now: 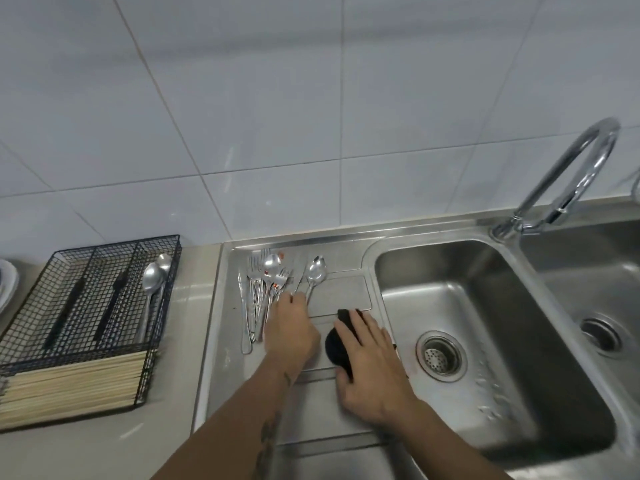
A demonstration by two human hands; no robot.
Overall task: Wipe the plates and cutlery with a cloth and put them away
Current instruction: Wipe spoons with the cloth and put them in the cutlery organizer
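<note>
i see my left hand (pixel 290 332) reaching across the steel drainboard (pixel 311 403), its fingertips closed in a pinch on the handle of a spoon (pixel 314 274) that lies with its bowl toward the wall. just left of that spoon is a heap of wet cutlery (pixel 263 289), forks and spoons overlapping, their handles pointing back toward me; the hand sits right against the heap's near end, so some handles are hidden under it. my right hand (pixel 372 367) lies flat, fingers spread, pressing down on a black cloth (pixel 337 344) bunched on the drainboard just beside the sink basin (pixel 485 341); it rests on the cloth rather than gripping it, as far as i can tell. the two hands are near each other, not touching.

to the left, on the pale counter (pixel 86 441), stands a black wire cutlery basket (pixel 86 299) with lengthwise compartments. the rightmost one holds two dry spoons (pixel 152 285), one partly over the other; two dark-handled utensils (pixel 104 306) lie in the compartments beside them. a thick bundle of pale chopsticks (pixel 72 386) fills the basket's near section. at the far left edge a stack of white plates (pixel 7 285) is cut off by the frame.

right of the basin is a second basin (pixel 588 289), and a curved chrome tap (pixel 568 181) rises behind them against the white tiled wall (pixel 277 116).
</note>
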